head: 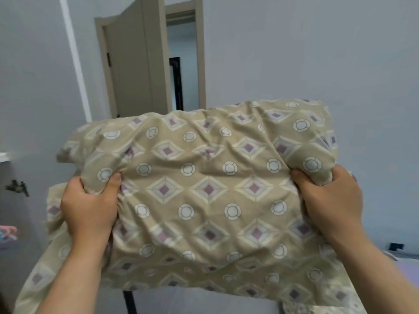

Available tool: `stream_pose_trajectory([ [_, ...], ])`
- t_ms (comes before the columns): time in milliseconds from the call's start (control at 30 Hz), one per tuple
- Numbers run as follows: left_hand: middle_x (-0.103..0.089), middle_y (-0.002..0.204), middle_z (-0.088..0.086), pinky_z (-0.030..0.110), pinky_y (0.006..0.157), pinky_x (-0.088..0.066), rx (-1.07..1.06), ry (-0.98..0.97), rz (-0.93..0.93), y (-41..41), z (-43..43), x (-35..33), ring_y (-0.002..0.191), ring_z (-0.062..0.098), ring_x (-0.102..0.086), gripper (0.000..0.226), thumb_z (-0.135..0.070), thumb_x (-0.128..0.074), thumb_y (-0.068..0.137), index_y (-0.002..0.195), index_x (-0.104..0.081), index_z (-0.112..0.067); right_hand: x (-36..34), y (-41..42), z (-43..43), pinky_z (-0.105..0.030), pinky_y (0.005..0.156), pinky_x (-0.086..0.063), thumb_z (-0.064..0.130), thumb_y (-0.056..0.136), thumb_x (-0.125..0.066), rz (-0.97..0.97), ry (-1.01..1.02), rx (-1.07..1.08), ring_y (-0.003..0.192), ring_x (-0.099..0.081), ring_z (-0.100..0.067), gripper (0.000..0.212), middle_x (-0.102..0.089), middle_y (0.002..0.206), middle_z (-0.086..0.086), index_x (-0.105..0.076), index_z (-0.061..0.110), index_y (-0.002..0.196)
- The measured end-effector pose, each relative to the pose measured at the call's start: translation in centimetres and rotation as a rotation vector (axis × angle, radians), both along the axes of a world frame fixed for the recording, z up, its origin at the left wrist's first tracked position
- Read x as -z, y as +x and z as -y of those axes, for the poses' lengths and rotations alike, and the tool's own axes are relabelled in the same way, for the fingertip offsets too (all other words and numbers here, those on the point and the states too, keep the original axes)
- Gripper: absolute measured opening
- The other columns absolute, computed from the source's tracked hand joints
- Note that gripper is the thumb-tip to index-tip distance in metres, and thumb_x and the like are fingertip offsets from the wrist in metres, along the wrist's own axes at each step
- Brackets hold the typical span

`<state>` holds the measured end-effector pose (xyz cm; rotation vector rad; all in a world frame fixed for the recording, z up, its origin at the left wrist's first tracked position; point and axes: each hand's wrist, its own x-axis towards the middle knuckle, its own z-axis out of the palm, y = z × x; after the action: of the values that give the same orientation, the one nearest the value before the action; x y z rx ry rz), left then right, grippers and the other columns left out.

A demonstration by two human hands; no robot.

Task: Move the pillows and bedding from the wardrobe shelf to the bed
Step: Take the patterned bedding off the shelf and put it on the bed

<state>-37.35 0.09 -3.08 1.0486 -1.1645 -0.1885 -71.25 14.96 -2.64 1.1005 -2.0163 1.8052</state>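
A tan pillow (204, 182) with purple diamonds and white circles fills the middle of the head view, held up in the air in front of me. My left hand (89, 207) grips its left side, fingers dug into the cover. My right hand (328, 200) clutches its right side the same way. More fabric of the same pattern (43, 275) hangs or lies below and behind the pillow; I cannot tell whether it is a second pillow or a sheet. The wardrobe shelf is not in view.
A grey-beige door (136, 64) stands open straight ahead, with a dark doorway (178, 82) beside it. Pale blue walls run left and right. A wall socket (396, 246) sits low at the right. A dark vertical bar (129, 301) shows under the pillow.
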Motion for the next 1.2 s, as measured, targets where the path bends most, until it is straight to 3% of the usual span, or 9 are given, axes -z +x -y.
stream_pose_trajectory([
  [133,-0.067,0.098,0.019,0.041,0.072,-0.048,0.231,0.022,0.009,-8.7,3.0,1.2,0.090,0.035,-0.063,0.049,-0.047,-0.072,0.073,0.095,-0.061,-0.005,1.4,-5.1,-4.1,-0.040,0.075,-0.045,0.060,0.071,-0.063,0.014,0.011,0.218,0.084,-0.057,-0.029,0.043,-0.064,0.084,-0.002,-0.060,0.020,0.087],
  [267,-0.066,0.095,0.021,0.040,0.070,-0.046,0.484,0.066,0.049,-19.0,4.4,2.5,0.087,0.036,-0.062,0.052,-0.051,-0.067,0.069,0.091,-0.058,-0.005,3.4,-9.2,-9.1,-0.041,0.075,-0.046,0.058,0.072,-0.066,0.070,0.055,0.489,0.085,-0.057,-0.031,0.041,-0.061,0.081,-0.001,-0.059,0.020,0.086],
  [433,-0.067,0.094,0.021,0.040,0.070,-0.047,0.822,0.144,0.139,-31.2,2.3,5.9,0.086,0.036,-0.063,0.056,-0.053,-0.066,0.070,0.094,-0.061,-0.003,6.8,-12.1,-17.2,-0.038,0.074,-0.047,0.066,0.067,-0.063,0.123,0.117,0.825,0.089,-0.060,-0.032,0.051,-0.068,0.089,-0.004,-0.063,0.021,0.091],
  [533,-0.068,0.092,0.016,0.045,0.072,-0.052,0.964,0.211,0.187,-36.6,-0.2,8.0,0.085,0.034,-0.064,0.060,-0.059,-0.065,0.067,0.093,-0.062,-0.005,7.8,-11.4,-22.0,-0.034,0.071,-0.039,0.057,0.071,-0.069,0.167,0.124,0.920,0.084,-0.056,-0.028,0.044,-0.061,0.084,0.001,-0.065,0.020,0.095],
  [667,-0.066,0.093,0.019,0.042,0.072,-0.048,1.181,0.230,0.238,-42.9,-7.7,10.2,0.086,0.035,-0.063,0.050,-0.049,-0.069,0.070,0.093,-0.059,-0.006,9.4,-9.3,-30.0,-0.035,0.073,-0.039,0.053,0.072,-0.071,0.226,0.142,1.146,0.092,-0.057,-0.032,0.044,-0.054,0.081,0.001,-0.063,0.017,0.096],
  [867,-0.065,0.097,0.025,0.037,0.072,-0.040,1.472,0.244,0.370,-48.8,-23.7,12.0,0.090,0.039,-0.061,0.036,-0.034,-0.074,0.079,0.092,-0.058,-0.004,12.2,-4.5,-44.1,-0.043,0.078,-0.050,0.061,0.070,-0.067,0.323,0.134,1.454,0.090,-0.060,-0.032,0.051,-0.066,0.090,-0.005,-0.061,0.018,0.095],
  [1100,-0.065,0.105,0.014,0.038,0.078,-0.044,1.745,0.319,0.523,-51.6,-41.7,17.2,0.096,0.033,-0.059,0.038,-0.037,-0.072,0.079,0.102,-0.060,-0.010,16.4,1.0,-58.4,-0.036,0.071,-0.039,0.057,0.075,-0.068,0.469,0.122,1.640,0.082,-0.049,-0.026,0.049,-0.057,0.087,-0.002,-0.058,0.015,0.098],
  [1200,-0.066,0.106,0.012,0.035,0.077,-0.043,1.794,0.334,0.581,-52.3,-47.8,20.6,0.098,0.032,-0.060,0.040,-0.037,-0.072,0.078,0.106,-0.061,-0.010,20.0,1.7,-63.3,-0.037,0.074,-0.041,0.054,0.076,-0.068,0.524,0.121,1.681,0.091,-0.056,-0.032,0.051,-0.062,0.094,-0.007,-0.060,0.012,0.104],
])
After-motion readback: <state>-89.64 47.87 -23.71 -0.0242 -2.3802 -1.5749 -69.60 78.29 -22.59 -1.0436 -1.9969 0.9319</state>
